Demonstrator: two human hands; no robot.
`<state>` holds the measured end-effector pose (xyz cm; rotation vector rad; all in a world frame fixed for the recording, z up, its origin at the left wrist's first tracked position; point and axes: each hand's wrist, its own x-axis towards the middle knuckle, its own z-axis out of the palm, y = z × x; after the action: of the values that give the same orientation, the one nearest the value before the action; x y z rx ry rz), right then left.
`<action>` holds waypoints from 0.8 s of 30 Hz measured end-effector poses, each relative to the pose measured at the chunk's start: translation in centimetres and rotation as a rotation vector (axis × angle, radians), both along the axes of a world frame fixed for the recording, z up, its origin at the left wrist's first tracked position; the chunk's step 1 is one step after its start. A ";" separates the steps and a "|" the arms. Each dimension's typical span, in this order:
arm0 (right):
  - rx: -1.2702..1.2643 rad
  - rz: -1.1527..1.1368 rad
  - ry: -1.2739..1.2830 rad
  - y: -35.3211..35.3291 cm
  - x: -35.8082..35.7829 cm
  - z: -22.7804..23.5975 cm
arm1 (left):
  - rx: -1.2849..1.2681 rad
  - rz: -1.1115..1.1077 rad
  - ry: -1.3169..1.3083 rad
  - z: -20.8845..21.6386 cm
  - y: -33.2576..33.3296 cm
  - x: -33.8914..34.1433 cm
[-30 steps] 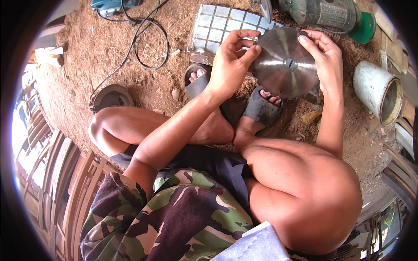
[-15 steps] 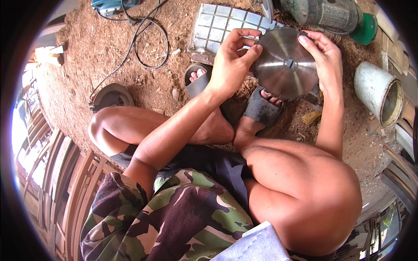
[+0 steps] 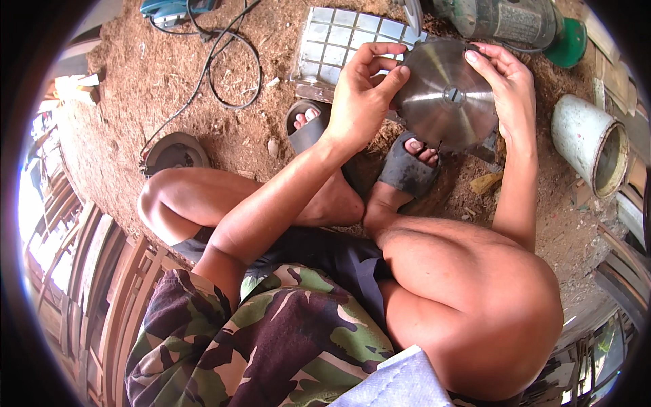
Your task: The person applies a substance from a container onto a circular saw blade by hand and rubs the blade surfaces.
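A round steel circular saw blade (image 3: 444,119) is held up in front of me, with a small slotted hole at its centre and teeth along its rim. My left hand (image 3: 366,91) has thumb and forefinger closed at its left edge. On the upper right rim, my right hand (image 3: 510,88) pinches with the thumb on the near face; its other fingers are partly hidden behind. Under and behind the blade lie a tiled slab (image 3: 332,47) and a dark metal piece that is mostly covered.
A green-and-grey power tool (image 3: 505,20) lies at the back right, near a whitish bucket (image 3: 583,139) on its side. To the left are a dark disc-shaped tool (image 3: 176,152), a looped black cable (image 3: 260,74) and a blue tool (image 3: 178,7). Sawdust covers the ground; wood strips stand at the left.
The saw blade has turned slightly and shifted a little up and to the right, so its centre slot sits at another angle. Both hands stay at its rim.
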<state>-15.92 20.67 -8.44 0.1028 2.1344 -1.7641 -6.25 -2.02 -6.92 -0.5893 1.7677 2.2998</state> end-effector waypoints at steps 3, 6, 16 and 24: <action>0.012 0.020 0.009 -0.1 -0.4 0.0 | -0.014 0.006 0.001 -0.2 0.0 0.1; 0.044 0.023 0.027 -0.2 -0.7 0.1 | 0.003 0.008 -0.015 0.1 0.0 -0.1; 0.051 0.018 0.014 0.0 -1.2 -0.2 | -0.005 0.033 -0.008 0.4 0.3 -0.4; 0.027 0.017 -0.004 0.0 -1.3 -0.7 | -0.022 0.028 -0.007 0.2 0.3 -0.4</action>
<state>-17.22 20.64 -9.14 0.0945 2.1506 -1.7237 -6.68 -1.70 -6.68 -0.6290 1.7945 2.2968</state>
